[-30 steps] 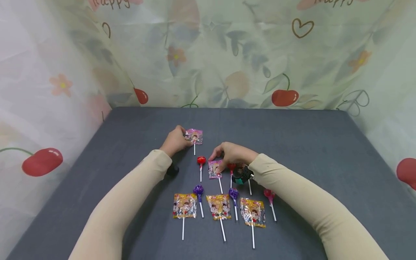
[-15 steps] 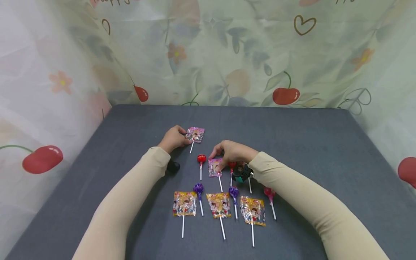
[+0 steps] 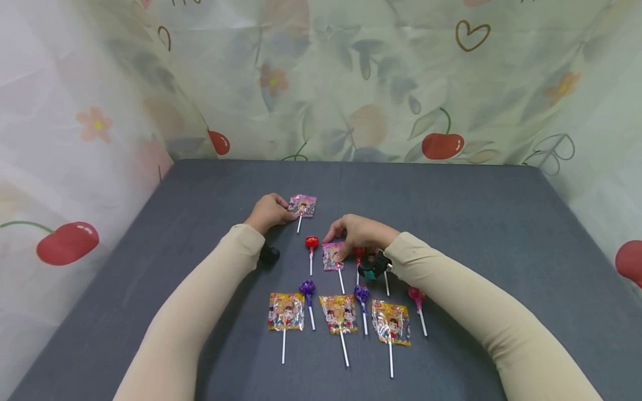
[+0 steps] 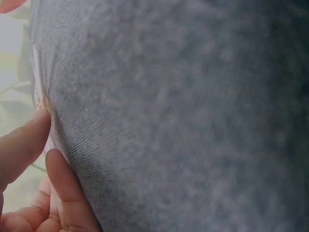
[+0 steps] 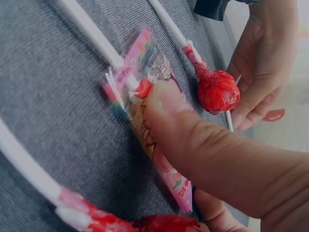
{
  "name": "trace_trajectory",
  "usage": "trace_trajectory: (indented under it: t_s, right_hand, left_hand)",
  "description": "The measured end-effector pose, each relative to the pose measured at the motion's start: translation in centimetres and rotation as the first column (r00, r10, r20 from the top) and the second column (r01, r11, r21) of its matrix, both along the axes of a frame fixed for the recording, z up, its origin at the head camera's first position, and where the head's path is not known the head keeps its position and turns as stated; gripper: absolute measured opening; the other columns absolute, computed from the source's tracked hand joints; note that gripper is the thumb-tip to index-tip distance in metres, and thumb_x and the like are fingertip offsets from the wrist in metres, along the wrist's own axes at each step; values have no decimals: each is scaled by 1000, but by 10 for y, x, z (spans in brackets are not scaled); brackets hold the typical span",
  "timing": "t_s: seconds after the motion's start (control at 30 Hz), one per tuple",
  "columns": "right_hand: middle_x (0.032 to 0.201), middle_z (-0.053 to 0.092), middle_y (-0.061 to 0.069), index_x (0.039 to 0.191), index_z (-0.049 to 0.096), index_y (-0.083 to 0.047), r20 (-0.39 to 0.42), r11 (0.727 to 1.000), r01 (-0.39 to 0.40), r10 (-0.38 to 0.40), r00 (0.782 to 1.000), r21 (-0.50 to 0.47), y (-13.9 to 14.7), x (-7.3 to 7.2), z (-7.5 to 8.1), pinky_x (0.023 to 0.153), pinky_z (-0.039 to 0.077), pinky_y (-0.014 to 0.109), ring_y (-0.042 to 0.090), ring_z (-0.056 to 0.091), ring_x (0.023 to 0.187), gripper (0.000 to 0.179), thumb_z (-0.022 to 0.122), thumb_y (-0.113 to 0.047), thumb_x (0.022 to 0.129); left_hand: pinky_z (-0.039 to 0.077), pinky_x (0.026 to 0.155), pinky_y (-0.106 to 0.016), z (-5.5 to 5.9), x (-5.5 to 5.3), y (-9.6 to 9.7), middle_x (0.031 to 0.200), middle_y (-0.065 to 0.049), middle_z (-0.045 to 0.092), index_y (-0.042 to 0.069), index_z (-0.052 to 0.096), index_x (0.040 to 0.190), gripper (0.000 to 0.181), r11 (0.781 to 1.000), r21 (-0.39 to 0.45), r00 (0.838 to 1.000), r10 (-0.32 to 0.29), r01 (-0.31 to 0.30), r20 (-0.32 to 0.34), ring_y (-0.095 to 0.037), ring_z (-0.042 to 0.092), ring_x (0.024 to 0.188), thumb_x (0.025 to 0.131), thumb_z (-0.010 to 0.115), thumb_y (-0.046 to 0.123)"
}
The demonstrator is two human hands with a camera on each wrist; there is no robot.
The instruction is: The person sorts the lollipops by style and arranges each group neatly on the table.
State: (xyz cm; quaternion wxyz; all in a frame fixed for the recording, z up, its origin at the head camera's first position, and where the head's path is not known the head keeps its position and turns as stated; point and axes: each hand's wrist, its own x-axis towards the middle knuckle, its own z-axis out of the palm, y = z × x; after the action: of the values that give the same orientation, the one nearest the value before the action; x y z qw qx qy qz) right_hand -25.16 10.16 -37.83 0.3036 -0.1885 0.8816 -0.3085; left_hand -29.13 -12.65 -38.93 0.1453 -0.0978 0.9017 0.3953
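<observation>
In the head view my left hand is at the back of the group. It pinches the left edge of a pink-wrapped flat lollipop, whose white stick points toward me. The left wrist view shows the thumb and a finger at the wrapper, with the stick beyond. My right hand holds a second pink-wrapped lollipop between thumb and fingers, the thumb lying across its wrapper. A red ball lollipop lies between the hands; another is partly under the right hand.
In front lie yellow-wrapped lollipops and purple ball lollipops, with a pinkish-red one at the right. Another lollipop is mostly hidden under the right wrist's black band. A printed curtain stands behind the dark grey table.
The left hand's lollipop has turned slightly, its stick swinging left and then partly back. The right hand has stayed on its lollipop. The head view has tilted a little.
</observation>
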Motion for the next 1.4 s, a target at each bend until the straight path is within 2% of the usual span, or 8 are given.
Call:
trace_trajectory:
  t_s: [0.27, 0.53, 0.8, 1.0, 1.1, 1.27, 1.33, 1.4]
  right_hand:
    - [103, 59, 6, 101, 65, -7, -57, 998, 0, 3, 998, 65, -5, 5, 4, 81, 42, 29, 18, 49, 92, 35, 85, -10, 72]
    - [97, 57, 6, 99, 58, -8, -120, 991, 10, 6, 993, 133, -7, 11, 8, 67, 42, 26, 17, 50, 82, 39, 86, -11, 72]
    - [95, 56, 7, 105, 56, -8, -177, 999, -11, 20, 984, 52, -5, 18, 18, 65, 42, 28, 19, 50, 81, 44, 86, -11, 72]
    - [104, 58, 9, 108, 58, -9, -251, 999, 20, -30, 967, -42, -4, 19, 32, 71, 45, 31, 21, 54, 89, 41, 82, -6, 75]
    - [107, 58, 9, 111, 61, -11, -274, 995, 42, -67, 959, -95, -2, 16, 39, 71, 45, 31, 21, 55, 89, 38, 81, -10, 78]
    - [105, 61, 11, 118, 64, -15, -221, 960, 107, -167, 961, -260, 4, 1, 53, 65, 45, 29, 21, 56, 84, 36, 76, -13, 84]
    - [105, 60, 13, 122, 63, -14, -166, 921, 158, -229, 959, -357, 5, -6, 60, 69, 50, 29, 21, 59, 85, 37, 73, -10, 86]
    - [109, 56, 13, 125, 62, -12, -100, 861, 222, -298, 949, -457, 5, -14, 64, 75, 55, 32, 20, 64, 88, 38, 70, -7, 87]
  left_hand:
    - [42, 59, -23, 0, -1, 2, 89, -7, 52, 6, 52, 99, 34, 1000, -24, 1000, 15, -15, 6, -15, 52, 70, 81, 79, 16]
    - [43, 59, -24, -2, -4, 4, 89, -7, 51, 7, 51, 97, 34, 998, -63, 1000, 5, -4, 8, -15, 52, 69, 81, 80, 17]
    - [43, 57, -23, -3, -8, 4, 87, -7, 50, 8, 50, 94, 35, 997, -81, 1000, -1, 1, 9, -14, 52, 67, 80, 80, 17]
    - [43, 58, -22, -2, -6, 5, 88, -7, 50, 8, 49, 95, 35, 997, -78, 1000, 12, -11, 11, -14, 52, 68, 81, 80, 18]
    - [44, 62, -24, -2, -4, 5, 90, -8, 51, 7, 50, 97, 35, 997, -76, 1000, 20, -19, 12, -16, 54, 72, 81, 79, 18]
    - [46, 63, -26, -3, -6, 5, 89, -8, 52, 7, 51, 96, 34, 997, -74, 999, 34, -32, 15, -17, 55, 72, 81, 79, 17]
    - [46, 63, -26, -3, -6, 5, 89, -8, 52, 7, 50, 96, 34, 997, -71, 999, 34, -33, 15, -16, 55, 71, 81, 79, 17]
    - [47, 63, -26, -3, -5, 5, 90, -8, 52, 7, 51, 96, 34, 997, -68, 999, 34, -34, 11, -17, 56, 71, 81, 79, 16]
